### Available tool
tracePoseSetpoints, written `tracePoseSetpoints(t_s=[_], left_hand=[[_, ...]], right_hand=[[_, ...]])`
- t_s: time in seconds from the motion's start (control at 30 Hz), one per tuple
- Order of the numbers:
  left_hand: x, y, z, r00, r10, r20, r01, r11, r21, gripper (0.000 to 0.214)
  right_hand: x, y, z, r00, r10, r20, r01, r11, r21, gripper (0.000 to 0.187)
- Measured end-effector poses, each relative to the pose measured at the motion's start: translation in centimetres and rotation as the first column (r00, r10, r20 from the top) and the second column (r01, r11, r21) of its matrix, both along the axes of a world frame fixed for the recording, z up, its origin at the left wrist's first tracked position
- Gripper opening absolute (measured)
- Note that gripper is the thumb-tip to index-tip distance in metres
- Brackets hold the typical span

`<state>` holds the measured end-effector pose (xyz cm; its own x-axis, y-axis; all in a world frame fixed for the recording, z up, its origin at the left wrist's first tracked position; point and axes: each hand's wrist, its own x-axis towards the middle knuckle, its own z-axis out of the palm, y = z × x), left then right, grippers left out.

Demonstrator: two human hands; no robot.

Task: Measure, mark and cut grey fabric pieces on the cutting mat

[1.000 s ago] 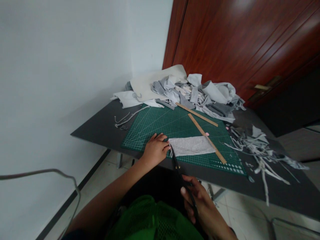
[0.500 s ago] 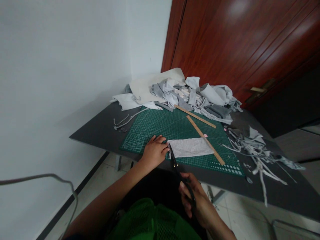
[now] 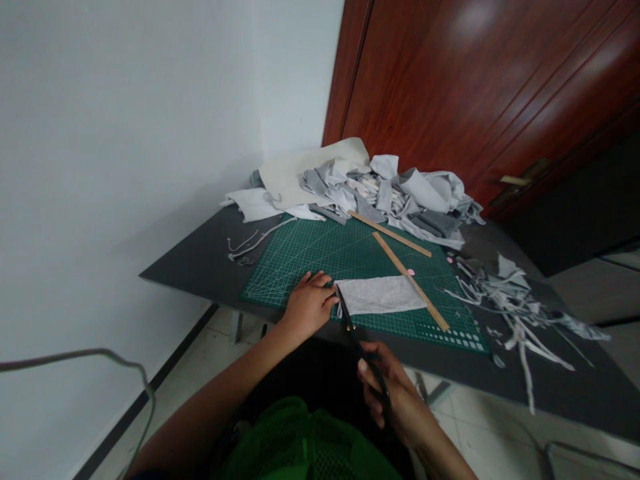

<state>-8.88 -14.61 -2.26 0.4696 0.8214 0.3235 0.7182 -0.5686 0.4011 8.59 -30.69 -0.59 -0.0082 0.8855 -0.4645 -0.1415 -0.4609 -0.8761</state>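
1. A dark grey surface (image 3: 200, 263) stood against a white wall, beside a reddish wooden door (image 3: 475, 93).
2. A green cutting mat (image 3: 325, 257) lay on it, close to the near edge.
3. A heap of grey and white fabric (image 3: 380, 190) sat at the mat's far end; loose fabric strips (image 3: 515, 307) trailed to the right.
4. Two wooden rulers (image 3: 407, 280) lay across the mat.
5. A grey fabric rectangle (image 3: 381, 295) lay flat near the mat's front edge, its right end touching the nearer ruler.
6. The left hand (image 3: 307, 303) pressed down just beside the rectangle's left end, its grip flat and open.
7. The right hand (image 3: 395, 393) had its grip closed around black scissors (image 3: 357, 333), blades at the rectangle's left end.
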Motion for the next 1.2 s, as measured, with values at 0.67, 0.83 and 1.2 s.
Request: tracePoseSetpoints(t_s=[0.67, 0.83, 1.2], left_hand=[[0.0, 0.0, 0.0, 1.0, 0.011, 0.007, -0.011, 0.999, 0.032, 0.029], [-0.1, -0.2, 0.3, 0.994, -0.048, -0.102, 0.052, 0.998, 0.037, 0.045], [0.3, -0.9, 0.5, 0.989, 0.074, -0.126, -0.067, 0.996, 0.058, 0.038]], right_hand=[[0.3, 0.0, 0.0, 1.0, 0.022, 0.02, -0.022, 1.0, 0.01, 0.076], [0.4, 0.2, 0.3, 1.0, 0.004, -0.001, -0.004, 1.0, 0.004, 0.076], [0.1, 0.3, 0.4, 0.999, -0.016, -0.05, 0.016, 1.0, -0.001, 0.071]])
